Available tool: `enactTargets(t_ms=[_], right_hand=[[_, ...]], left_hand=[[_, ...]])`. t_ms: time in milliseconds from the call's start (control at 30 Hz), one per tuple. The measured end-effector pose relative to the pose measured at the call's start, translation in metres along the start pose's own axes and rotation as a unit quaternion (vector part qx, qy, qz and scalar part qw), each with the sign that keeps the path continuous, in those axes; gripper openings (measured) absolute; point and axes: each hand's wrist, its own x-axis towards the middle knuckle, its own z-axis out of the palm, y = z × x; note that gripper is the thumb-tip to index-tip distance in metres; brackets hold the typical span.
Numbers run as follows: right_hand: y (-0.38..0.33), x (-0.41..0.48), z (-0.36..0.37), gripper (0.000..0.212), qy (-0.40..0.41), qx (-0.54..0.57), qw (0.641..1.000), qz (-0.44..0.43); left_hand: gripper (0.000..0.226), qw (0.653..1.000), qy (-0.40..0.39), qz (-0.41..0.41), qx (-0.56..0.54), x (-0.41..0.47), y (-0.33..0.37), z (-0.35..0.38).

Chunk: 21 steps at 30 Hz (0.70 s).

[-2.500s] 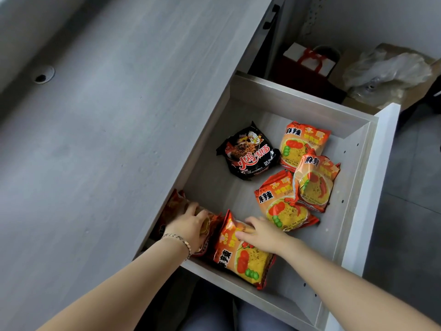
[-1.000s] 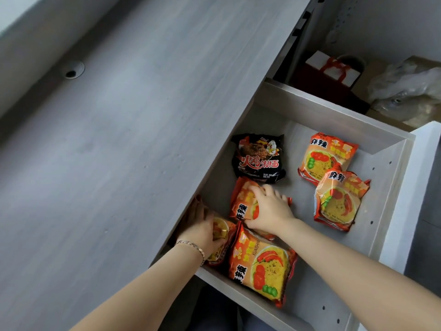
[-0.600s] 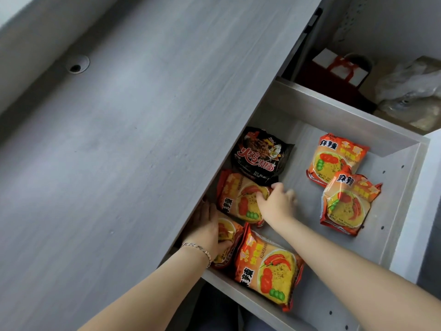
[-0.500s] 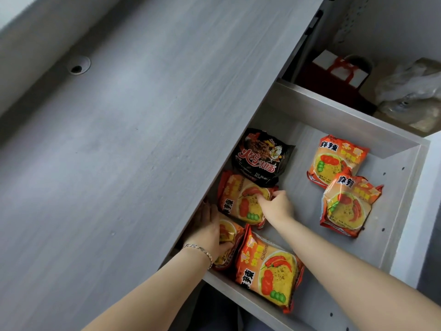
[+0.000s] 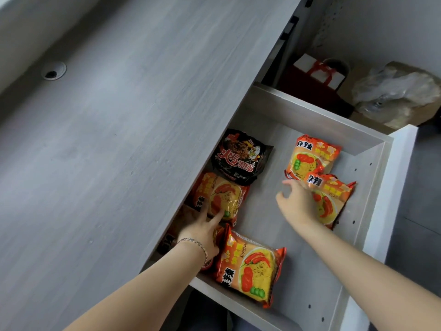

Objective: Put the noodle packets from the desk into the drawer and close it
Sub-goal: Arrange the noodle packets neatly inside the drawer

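The drawer (image 5: 310, 111) stood pulled out at the right of the frame, beside the grey wood-grain surface (image 5: 119, 139) that filled the left. Inside, a black noodle packet (image 5: 241, 158) lay at upper centre, its lower edge overlapping an orange packet (image 5: 222, 194). The left hand (image 5: 202, 231), a bracelet (image 5: 194, 242) at the wrist, lay with fingers spread, fingertips on that orange packet's lower edge. Lower centre, another orange packet (image 5: 250, 268) sat against the drawer's near wall. At the right, two more orange packets overlapped: the upper one (image 5: 310, 156) and the lower one (image 5: 334, 199). The right hand (image 5: 298, 204) was spread loosely over the lower one's left side, fingers uncurled.
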Motion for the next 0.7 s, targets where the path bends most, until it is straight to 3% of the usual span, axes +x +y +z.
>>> enactTargets(t_ms=[67, 167, 367, 433, 533, 600, 700], right_hand=[[0.018, 0.008, -0.014, 0.062, 0.096, -0.026, 0.991, 0.095], [0.039, 0.017, -0.011, 0.093, 0.064, -0.022, 0.968, 0.241], [0.048, 0.028, -0.003, 0.104, 0.067, 0.161, 0.929, 0.328], [0.044, 0.018, -0.002, 0.101, 0.081, 0.160, 0.944, 0.277], [0.031, -0.008, 0.001, 0.096, 0.105, 0.075, 0.991, 0.026], [0.015, -0.018, 0.001, 0.086, 0.020, 0.053, 0.992, -0.114], [-0.019, -0.021, 0.010, 0.070, -0.128, -0.014, 0.969, -0.212]], left_hand=[[0.087, 1.000, -0.004, -0.004, 0.018, 0.004, 0.003, 0.001], [0.084, 1.000, -0.016, -0.019, 0.014, 0.007, 0.004, 0.004], [0.087, 0.999, -0.023, -0.018, -0.025, 0.009, 0.001, 0.004], [0.087, 0.999, -0.022, -0.015, -0.030, 0.009, -0.001, 0.003], [0.086, 0.999, -0.029, -0.010, -0.034, 0.009, -0.003, 0.003], [0.085, 0.999, -0.034, -0.003, -0.031, 0.010, -0.005, 0.004], [0.083, 1.000, -0.018, 0.000, -0.010, 0.006, -0.006, 0.006]])
